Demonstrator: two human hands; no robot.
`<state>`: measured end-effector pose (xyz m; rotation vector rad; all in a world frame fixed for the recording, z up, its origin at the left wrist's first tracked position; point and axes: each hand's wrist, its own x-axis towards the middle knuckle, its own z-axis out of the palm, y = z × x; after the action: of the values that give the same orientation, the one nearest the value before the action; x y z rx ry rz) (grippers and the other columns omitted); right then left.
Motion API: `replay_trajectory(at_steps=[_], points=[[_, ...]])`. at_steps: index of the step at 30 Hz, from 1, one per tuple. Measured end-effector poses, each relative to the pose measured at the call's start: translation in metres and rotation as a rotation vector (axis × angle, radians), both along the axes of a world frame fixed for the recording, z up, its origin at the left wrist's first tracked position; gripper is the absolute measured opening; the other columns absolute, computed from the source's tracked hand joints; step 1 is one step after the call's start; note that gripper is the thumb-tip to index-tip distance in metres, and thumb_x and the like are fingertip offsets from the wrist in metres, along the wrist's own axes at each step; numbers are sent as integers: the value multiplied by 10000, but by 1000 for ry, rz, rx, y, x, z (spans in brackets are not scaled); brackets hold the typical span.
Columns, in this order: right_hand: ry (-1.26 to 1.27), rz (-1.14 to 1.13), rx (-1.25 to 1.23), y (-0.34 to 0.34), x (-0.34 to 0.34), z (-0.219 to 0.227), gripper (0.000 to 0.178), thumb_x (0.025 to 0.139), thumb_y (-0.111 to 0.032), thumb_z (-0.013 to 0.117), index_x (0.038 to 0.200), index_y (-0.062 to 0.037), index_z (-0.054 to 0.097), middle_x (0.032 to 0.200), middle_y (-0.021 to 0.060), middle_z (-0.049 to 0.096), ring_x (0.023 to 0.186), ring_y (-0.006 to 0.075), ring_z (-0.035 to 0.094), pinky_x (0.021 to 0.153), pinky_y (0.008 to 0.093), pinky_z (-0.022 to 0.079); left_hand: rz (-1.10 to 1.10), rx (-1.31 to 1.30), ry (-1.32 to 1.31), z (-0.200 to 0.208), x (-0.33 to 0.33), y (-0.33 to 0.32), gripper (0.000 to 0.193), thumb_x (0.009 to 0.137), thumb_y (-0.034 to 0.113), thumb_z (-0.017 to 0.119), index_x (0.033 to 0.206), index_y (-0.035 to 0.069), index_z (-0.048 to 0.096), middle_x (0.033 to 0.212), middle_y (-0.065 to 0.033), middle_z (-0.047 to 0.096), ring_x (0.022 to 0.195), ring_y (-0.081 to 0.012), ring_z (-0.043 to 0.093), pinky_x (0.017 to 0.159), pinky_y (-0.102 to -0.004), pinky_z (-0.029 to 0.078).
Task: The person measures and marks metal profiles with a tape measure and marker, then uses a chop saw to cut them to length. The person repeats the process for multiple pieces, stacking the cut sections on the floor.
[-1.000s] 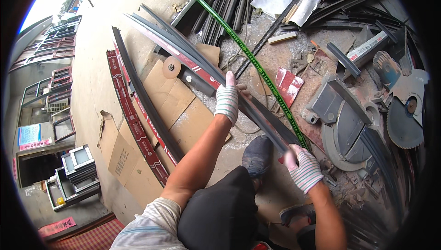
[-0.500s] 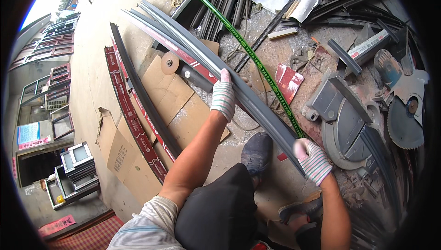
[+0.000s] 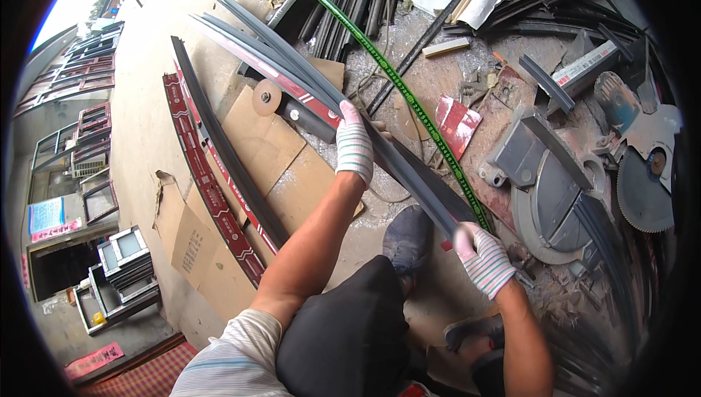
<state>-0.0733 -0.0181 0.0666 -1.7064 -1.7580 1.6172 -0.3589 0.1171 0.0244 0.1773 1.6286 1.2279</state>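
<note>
Long grey metal profiles (image 3: 292, 58) with red-and-white film along one side slant across the middle, from upper left down toward my right hand. My left hand (image 3: 355, 147), in a striped glove, is closed around them at mid-length, thumb on top. My right hand (image 3: 485, 260), gloved alike, is closed at their near end; its thumb lies over the tip and its other fingers are partly hidden. A green tape measure blade (image 3: 409, 98) runs beside the profiles, its lower end close to my right hand.
A miter saw (image 3: 544, 193) with a toothed round blade (image 3: 646, 187) stands at right amid dust and scraps. More profiles (image 3: 212, 185) lie at left on flattened cardboard (image 3: 266, 134). A cutting disc (image 3: 267, 97) rests nearby. Dark offcuts (image 3: 358, 3) are piled at the back.
My right hand has shifted slightly left with the near end of the profiles. The profiles have turned, showing a narrower face between my hands. My left hand keeps its grip in nearly the same place.
</note>
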Motion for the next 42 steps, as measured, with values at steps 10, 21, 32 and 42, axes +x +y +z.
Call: replay_trajectory(at_steps=[10, 21, 32, 42], points=[[333, -178, -500, -4, -2, -4, 348, 1063, -370, 516, 1114, -49, 639, 800, 33, 641, 676, 84, 597, 630, 263, 516, 29, 50, 111, -9, -11, -1, 754, 979, 756, 340, 1000, 38, 571, 737, -146, 656, 561, -274, 628, 543, -424, 549], [212, -213, -216, -1, 9, -12, 301, 1056, -246, 554, 1044, 19, 695, 792, 21, 633, 728, 101, 513, 718, 298, 498, -50, -24, 329, 11, -22, 1, 435, 1009, 451, 605, 960, 24, 672, 736, 16, 547, 625, -93, 461, 563, -287, 418], [-186, -117, -17, -6, 4, -27, 287, 1017, -323, 559, 990, -66, 684, 854, 219, 693, 810, 422, 664, 755, 472, 525, -115, -95, 479, -14, -35, -5, 461, 987, 447, 632, 969, -14, 640, 759, -40, 599, 666, -122, 548, 613, -302, 484], [-288, -134, 337, -1, -4, -21, 570, 911, -455, 665, 1256, -5, 598, 1117, 249, 675, 1018, 418, 660, 884, 504, 536, 135, 90, 291, 32, -16, -9, 322, 994, 341, 657, 923, 78, 485, 682, -22, 538, 480, -123, 520, 424, -282, 464]])
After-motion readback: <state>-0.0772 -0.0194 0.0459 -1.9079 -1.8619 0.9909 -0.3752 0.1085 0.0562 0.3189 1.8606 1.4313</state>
